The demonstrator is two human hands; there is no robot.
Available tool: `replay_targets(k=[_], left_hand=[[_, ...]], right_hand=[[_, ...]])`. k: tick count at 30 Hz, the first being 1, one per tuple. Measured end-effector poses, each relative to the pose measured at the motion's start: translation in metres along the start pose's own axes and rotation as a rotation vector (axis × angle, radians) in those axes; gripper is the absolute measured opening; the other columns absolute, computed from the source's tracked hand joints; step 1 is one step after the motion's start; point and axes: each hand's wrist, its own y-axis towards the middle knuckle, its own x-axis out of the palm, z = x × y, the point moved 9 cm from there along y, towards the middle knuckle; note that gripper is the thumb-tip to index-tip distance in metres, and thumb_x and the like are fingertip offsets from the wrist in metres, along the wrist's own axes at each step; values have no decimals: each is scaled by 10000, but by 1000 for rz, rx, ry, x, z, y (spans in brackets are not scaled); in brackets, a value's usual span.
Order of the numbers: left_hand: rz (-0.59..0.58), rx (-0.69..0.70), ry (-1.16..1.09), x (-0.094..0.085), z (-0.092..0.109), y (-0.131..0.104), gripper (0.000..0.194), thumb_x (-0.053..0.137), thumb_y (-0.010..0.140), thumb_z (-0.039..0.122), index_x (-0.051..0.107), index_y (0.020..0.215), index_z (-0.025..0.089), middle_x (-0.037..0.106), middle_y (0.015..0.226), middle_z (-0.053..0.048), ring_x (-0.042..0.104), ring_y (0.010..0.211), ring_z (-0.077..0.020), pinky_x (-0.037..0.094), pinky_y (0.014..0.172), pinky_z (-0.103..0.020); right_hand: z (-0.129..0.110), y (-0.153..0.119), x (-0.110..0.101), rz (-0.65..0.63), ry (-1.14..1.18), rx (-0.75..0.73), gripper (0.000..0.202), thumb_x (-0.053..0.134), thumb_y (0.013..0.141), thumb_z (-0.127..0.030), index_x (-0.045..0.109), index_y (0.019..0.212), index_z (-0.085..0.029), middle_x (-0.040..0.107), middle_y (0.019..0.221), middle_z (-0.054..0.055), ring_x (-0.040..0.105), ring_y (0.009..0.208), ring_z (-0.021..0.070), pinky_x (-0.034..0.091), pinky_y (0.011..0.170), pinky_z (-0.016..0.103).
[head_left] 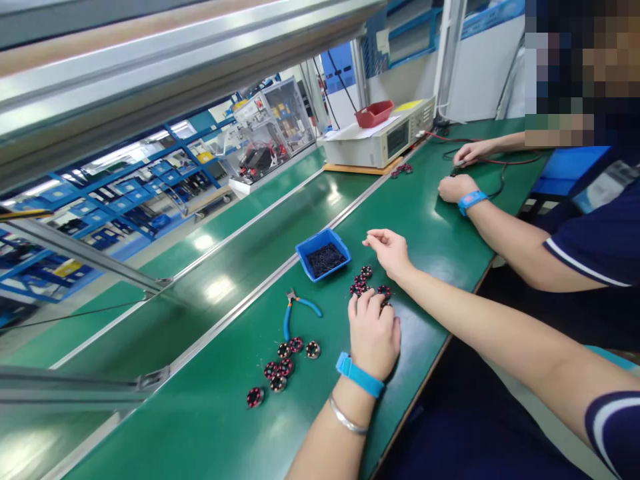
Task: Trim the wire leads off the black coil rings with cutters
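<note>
My left hand (374, 330) wears a blue wristband and reaches over a cluster of small round wound motor stators (367, 271), black with red. Its fingers are bent and slightly apart, with the tips at the stators; the thumb side is partly hidden. Above the bench, just beyond that cluster, my right hand (390, 252) is closed in a pinch. Whatever lies between its fingertips is too small to make out. A blue bin (301, 252) of thin black pieces (326, 259) stands left of my right hand. More stators (285, 367) lie left of my left hand.
Blue-handled cutting pliers (289, 321) lie open on the green bench (200, 427). A co-worker's hands (459, 188) work with cables at the far right. Farther back stands a bench instrument (387, 143) with a red tray (375, 113). A metal rail (240, 303) runs along the bench.
</note>
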Motion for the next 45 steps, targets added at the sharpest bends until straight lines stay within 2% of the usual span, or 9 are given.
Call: replay_targets(k=[8, 11, 17, 23, 29, 32, 37, 41, 45], left_hand=[[-20, -55, -109, -32, -5, -53, 92, 613, 865, 113, 568, 871, 192, 718, 992, -62, 671, 879, -231, 568, 741, -396], [-50, -217, -144, -48, -24, -78, 172, 686, 852, 246, 547, 939, 193, 685, 896, -56, 657, 792, -212, 566, 688, -356], [-96, -372, -281, -59, -45, -102, 782, 775, 665, 375, 413, 1317, 137, 612, 1216, -167, 641, 929, -263, 587, 777, -415], [-80, -478, -338, -57, -56, -104, 549, 640, 750, 206, 463, 1268, 171, 653, 966, -60, 619, 764, -185, 580, 738, -353], [-40, -545, -356, -59, -60, -105, 134, 678, 790, 190, 578, 879, 184, 662, 849, -54, 628, 798, -201, 559, 738, -349], [108, -636, -506, -63, -69, -109, 170, 725, 770, 181, 586, 866, 179, 674, 812, -30, 629, 711, -149, 558, 666, -279], [233, -807, -810, -56, -80, -117, 220, 756, 755, 171, 611, 921, 172, 666, 790, 0, 644, 618, -87, 557, 556, -169], [227, -823, -862, -53, -78, -116, 219, 784, 741, 176, 639, 905, 162, 652, 789, 1, 652, 623, -79, 574, 572, -153], [217, -830, -865, -52, -77, -116, 194, 780, 748, 182, 650, 891, 157, 651, 788, -4, 645, 626, -75, 580, 580, -148]], right_hand=[[-57, -85, -18, -112, 16, -115, 287, 752, 773, -460, 689, 861, -194, 692, 725, 10, 666, 596, 149, 570, 605, 311], [-71, -125, 5, -338, 17, -56, 190, 783, 743, -360, 716, 812, -197, 687, 679, 6, 632, 545, 134, 549, 530, 279], [-82, -149, 78, -755, -5, 44, 137, 730, 788, -311, 677, 825, -191, 716, 698, 15, 704, 578, 156, 596, 547, 265], [-72, -157, 104, -889, -49, 8, 112, 689, 828, -288, 667, 851, -181, 739, 742, 25, 736, 634, 166, 625, 607, 264], [-107, -172, 85, -884, -180, -445, 101, 647, 864, -125, 687, 874, -217, 732, 755, 14, 693, 639, 137, 581, 612, 233], [-122, -179, 81, -889, -148, -569, 166, 645, 857, -72, 683, 920, -221, 747, 785, 15, 702, 674, 136, 568, 635, 220], [-102, -171, 82, -793, -179, -343, 77, 664, 859, -145, 683, 864, -220, 734, 755, 1, 689, 657, 132, 577, 630, 224], [-71, -170, 90, -812, -104, 21, 55, 691, 835, -256, 686, 854, -204, 748, 763, 9, 720, 658, 149, 611, 611, 234], [-62, -169, 92, -823, -64, 152, 102, 717, 805, -293, 690, 826, -197, 746, 747, 16, 727, 660, 156, 614, 606, 233]])
